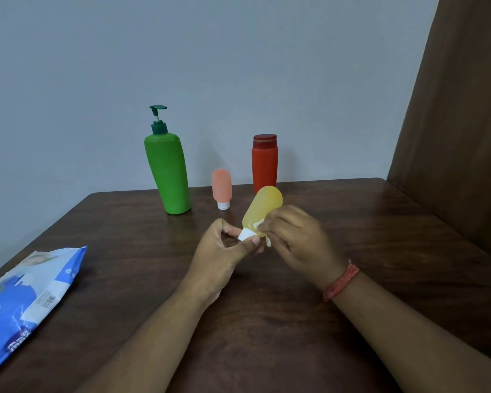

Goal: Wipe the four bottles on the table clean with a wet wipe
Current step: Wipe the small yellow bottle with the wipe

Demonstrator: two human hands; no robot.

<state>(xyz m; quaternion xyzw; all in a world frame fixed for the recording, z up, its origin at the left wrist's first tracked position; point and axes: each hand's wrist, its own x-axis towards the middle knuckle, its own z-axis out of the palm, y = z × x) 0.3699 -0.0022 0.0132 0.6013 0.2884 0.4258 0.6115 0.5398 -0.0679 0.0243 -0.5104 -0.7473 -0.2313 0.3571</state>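
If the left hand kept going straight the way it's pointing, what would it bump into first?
Probably the yellow bottle. The left hand already pinches its white cap and points up and away toward it. Beyond that stands the red bottle, though depth is hard to judge.

Light was dim and even, a soft indoor wash with no hard source showing. The dark table (295, 321) carried faint sheen under the green bottle (167, 171) and red bottle (264, 163), plus soft shadows below the forearms. The wall (238, 66) looked flat grey, darker toward the corners. Wide-angle bending tilted the green bottle. Focus was slightly soft throughout, with smeared detail.
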